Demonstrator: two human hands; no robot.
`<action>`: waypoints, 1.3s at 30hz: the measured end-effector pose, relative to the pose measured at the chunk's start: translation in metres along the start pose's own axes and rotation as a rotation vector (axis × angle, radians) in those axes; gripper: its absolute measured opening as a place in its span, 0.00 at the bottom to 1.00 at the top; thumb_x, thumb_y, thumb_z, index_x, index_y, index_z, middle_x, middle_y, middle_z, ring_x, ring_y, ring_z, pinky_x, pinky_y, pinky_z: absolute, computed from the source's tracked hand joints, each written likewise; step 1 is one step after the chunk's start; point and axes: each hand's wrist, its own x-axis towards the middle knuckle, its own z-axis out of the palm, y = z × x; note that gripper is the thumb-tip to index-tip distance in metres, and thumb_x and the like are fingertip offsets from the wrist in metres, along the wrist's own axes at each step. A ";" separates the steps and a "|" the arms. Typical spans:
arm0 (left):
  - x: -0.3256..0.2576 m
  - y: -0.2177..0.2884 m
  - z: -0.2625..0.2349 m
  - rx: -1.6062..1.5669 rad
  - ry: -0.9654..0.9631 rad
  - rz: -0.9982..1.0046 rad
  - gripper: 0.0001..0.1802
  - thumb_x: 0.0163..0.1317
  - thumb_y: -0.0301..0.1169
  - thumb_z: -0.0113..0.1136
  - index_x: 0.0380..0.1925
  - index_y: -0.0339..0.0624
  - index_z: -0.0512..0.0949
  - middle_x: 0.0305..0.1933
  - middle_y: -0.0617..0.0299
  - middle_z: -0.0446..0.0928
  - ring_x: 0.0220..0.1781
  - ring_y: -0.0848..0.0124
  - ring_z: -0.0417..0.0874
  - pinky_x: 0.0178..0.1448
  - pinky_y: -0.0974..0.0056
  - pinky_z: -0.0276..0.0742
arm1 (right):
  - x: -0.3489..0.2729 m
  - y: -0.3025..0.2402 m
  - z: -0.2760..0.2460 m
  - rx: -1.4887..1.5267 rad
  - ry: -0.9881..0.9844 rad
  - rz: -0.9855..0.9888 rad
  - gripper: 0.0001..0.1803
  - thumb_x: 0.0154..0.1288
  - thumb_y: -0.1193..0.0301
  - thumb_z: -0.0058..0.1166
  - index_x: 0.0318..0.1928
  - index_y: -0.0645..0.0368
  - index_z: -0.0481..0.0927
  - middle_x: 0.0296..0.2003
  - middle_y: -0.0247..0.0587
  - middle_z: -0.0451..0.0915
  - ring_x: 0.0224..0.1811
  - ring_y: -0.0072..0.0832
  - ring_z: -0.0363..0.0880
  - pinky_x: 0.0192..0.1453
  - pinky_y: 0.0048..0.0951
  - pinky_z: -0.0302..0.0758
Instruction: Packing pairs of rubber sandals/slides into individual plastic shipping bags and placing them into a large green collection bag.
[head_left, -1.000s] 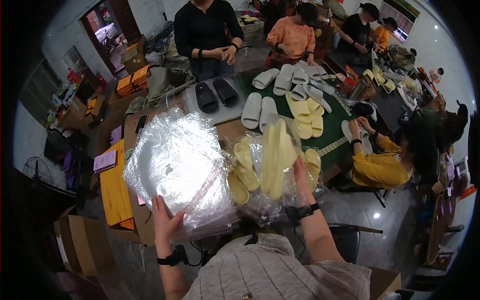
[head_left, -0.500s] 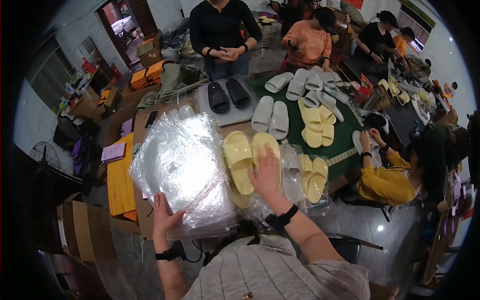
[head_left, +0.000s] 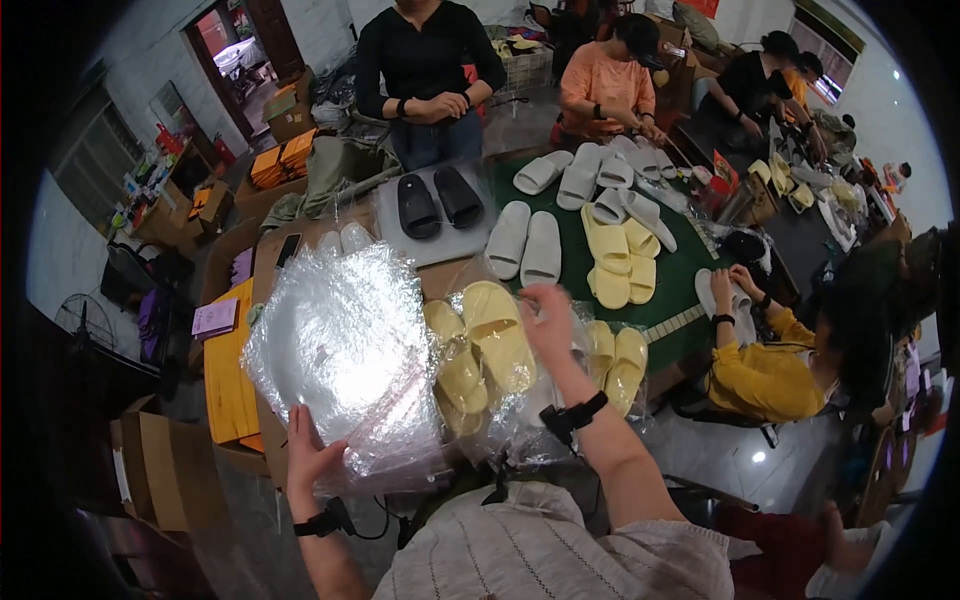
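My left hand [head_left: 314,452] rests at the near left edge of a stack of shiny clear plastic bags [head_left: 345,345], fingers stretched and thumb apart. My right hand [head_left: 548,325] is at the right edge of a yellow slipper [head_left: 502,345], its fingers curled; what they grip, if anything, cannot be made out. That slipper lies tilted on the pile. Beside it on the left, more yellow slippers [head_left: 461,380] lie under clear film. To the right of my wrist, another yellow pair [head_left: 627,370] sits in clear plastic.
Black slippers [head_left: 438,203] stand on a clear-wrapped stack beyond the bags. Grey slippers [head_left: 541,247] and a yellow group [head_left: 612,262] lie on the green mat [head_left: 680,285]. A person in yellow sleeves [head_left: 765,350] handles a grey slipper at right; others stand or sit beyond. Cardboard boxes [head_left: 175,465] are at left.
My right hand has moved from on top of a yellow slipper to its right edge, fingers curling. Only one slipper now shows on top, exposing bagged yellow ones at left. The view has shifted slightly.
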 end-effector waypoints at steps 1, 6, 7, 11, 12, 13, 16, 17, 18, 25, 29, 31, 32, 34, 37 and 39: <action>0.000 0.010 -0.002 0.022 -0.001 -0.027 0.58 0.39 0.40 0.77 0.70 0.34 0.56 0.76 0.39 0.49 0.78 0.50 0.49 0.77 0.55 0.51 | 0.009 0.035 -0.013 0.041 0.202 0.137 0.14 0.54 0.76 0.61 0.43 0.57 0.79 0.47 0.44 0.78 0.52 0.45 0.75 0.58 0.42 0.72; 0.011 0.004 0.007 -0.068 -0.006 -0.025 0.60 0.37 0.41 0.78 0.70 0.34 0.57 0.77 0.41 0.47 0.79 0.51 0.48 0.77 0.56 0.51 | 0.012 0.225 -0.087 -0.350 0.630 1.057 0.22 0.57 0.71 0.64 0.52 0.64 0.74 0.42 0.53 0.76 0.47 0.42 0.77 0.53 0.38 0.76; 0.001 -0.004 0.001 -0.060 0.004 -0.036 0.60 0.38 0.42 0.78 0.70 0.34 0.57 0.77 0.42 0.47 0.79 0.51 0.48 0.77 0.55 0.51 | 0.008 0.230 -0.080 0.161 0.584 1.174 0.21 0.60 0.69 0.62 0.52 0.62 0.73 0.43 0.50 0.76 0.44 0.41 0.78 0.48 0.36 0.78; 0.001 0.009 -0.005 -0.004 -0.024 -0.056 0.60 0.38 0.45 0.78 0.70 0.34 0.56 0.77 0.42 0.47 0.78 0.51 0.49 0.77 0.54 0.51 | 0.001 0.261 -0.101 1.242 0.571 1.154 0.13 0.69 0.69 0.57 0.51 0.56 0.73 0.40 0.42 0.76 0.35 0.36 0.77 0.38 0.31 0.80; 0.000 0.010 -0.007 -0.002 -0.014 -0.065 0.60 0.38 0.45 0.78 0.70 0.34 0.56 0.77 0.42 0.47 0.78 0.51 0.49 0.77 0.54 0.51 | 0.006 0.258 -0.104 1.317 0.530 1.178 0.08 0.69 0.72 0.56 0.46 0.54 0.73 0.34 0.37 0.77 0.32 0.30 0.77 0.34 0.26 0.79; 0.001 0.011 -0.007 -0.008 -0.036 -0.078 0.60 0.38 0.45 0.78 0.70 0.33 0.57 0.77 0.42 0.48 0.78 0.51 0.49 0.77 0.54 0.51 | 0.011 0.256 -0.108 1.273 0.548 1.176 0.07 0.68 0.71 0.57 0.43 0.53 0.73 0.30 0.34 0.75 0.29 0.26 0.76 0.31 0.24 0.76; 0.001 0.019 -0.011 -0.004 -0.063 -0.101 0.60 0.38 0.46 0.78 0.70 0.33 0.57 0.77 0.41 0.48 0.78 0.50 0.49 0.77 0.54 0.51 | 0.027 0.225 -0.115 1.126 0.610 1.112 0.08 0.65 0.69 0.59 0.39 0.53 0.72 0.25 0.30 0.72 0.23 0.21 0.72 0.25 0.21 0.68; -0.001 0.023 -0.012 0.003 -0.065 -0.112 0.60 0.39 0.46 0.78 0.69 0.32 0.57 0.77 0.41 0.48 0.78 0.49 0.49 0.77 0.53 0.52 | 0.037 0.207 -0.120 1.022 0.647 1.046 0.10 0.63 0.67 0.60 0.37 0.53 0.71 0.24 0.30 0.70 0.21 0.20 0.69 0.22 0.21 0.63; 0.002 0.028 -0.011 -0.003 -0.070 -0.103 0.60 0.39 0.46 0.78 0.69 0.32 0.57 0.77 0.41 0.48 0.78 0.49 0.49 0.77 0.53 0.52 | 0.044 0.194 -0.132 1.013 0.646 0.993 0.09 0.63 0.67 0.59 0.38 0.53 0.71 0.23 0.29 0.68 0.21 0.19 0.67 0.22 0.21 0.61; 0.002 0.018 -0.012 0.019 -0.065 -0.072 0.59 0.40 0.46 0.77 0.69 0.32 0.57 0.76 0.38 0.48 0.78 0.47 0.49 0.77 0.52 0.52 | 0.041 0.026 -0.175 0.822 0.401 0.707 0.11 0.64 0.61 0.57 0.39 0.54 0.75 0.27 0.30 0.75 0.22 0.19 0.72 0.22 0.22 0.63; 0.002 0.024 -0.018 0.037 -0.069 -0.039 0.59 0.42 0.48 0.76 0.69 0.30 0.56 0.75 0.34 0.49 0.77 0.45 0.49 0.77 0.52 0.52 | 0.027 -0.084 -0.205 0.785 0.311 0.603 0.17 0.65 0.56 0.54 0.45 0.54 0.75 0.32 0.31 0.79 0.26 0.23 0.78 0.24 0.22 0.70; 0.002 0.021 -0.017 0.063 -0.074 -0.013 0.59 0.43 0.51 0.75 0.69 0.29 0.56 0.74 0.31 0.49 0.77 0.43 0.49 0.77 0.51 0.51 | 0.023 -0.148 -0.207 0.809 0.299 0.535 0.21 0.67 0.56 0.49 0.54 0.55 0.73 0.41 0.35 0.81 0.39 0.27 0.81 0.38 0.26 0.77; 0.003 0.022 -0.018 0.060 -0.075 -0.012 0.59 0.43 0.51 0.75 0.69 0.29 0.56 0.74 0.31 0.49 0.77 0.43 0.49 0.77 0.51 0.51 | 0.022 -0.184 -0.200 0.829 0.304 0.510 0.23 0.68 0.57 0.47 0.58 0.56 0.72 0.46 0.36 0.81 0.47 0.28 0.81 0.48 0.28 0.78; 0.001 0.018 -0.021 0.039 -0.095 0.049 0.59 0.43 0.53 0.75 0.68 0.28 0.57 0.74 0.30 0.48 0.77 0.42 0.48 0.77 0.51 0.51 | 0.015 -0.215 -0.205 0.830 0.022 0.482 0.23 0.69 0.56 0.45 0.55 0.60 0.74 0.48 0.38 0.81 0.52 0.29 0.79 0.57 0.30 0.76; -0.004 0.003 -0.019 0.057 -0.069 0.133 0.59 0.44 0.54 0.74 0.68 0.28 0.57 0.74 0.30 0.48 0.77 0.40 0.48 0.77 0.50 0.50 | 0.012 -0.260 -0.181 0.834 -0.093 0.565 0.25 0.70 0.56 0.44 0.54 0.64 0.75 0.48 0.42 0.81 0.49 0.31 0.82 0.54 0.33 0.79; -0.003 -0.002 -0.017 0.058 -0.053 0.207 0.59 0.44 0.54 0.74 0.67 0.27 0.57 0.74 0.30 0.48 0.76 0.38 0.48 0.77 0.49 0.49 | 0.013 -0.286 -0.151 0.804 -0.166 0.695 0.23 0.69 0.56 0.45 0.49 0.65 0.78 0.41 0.43 0.84 0.41 0.32 0.85 0.48 0.34 0.82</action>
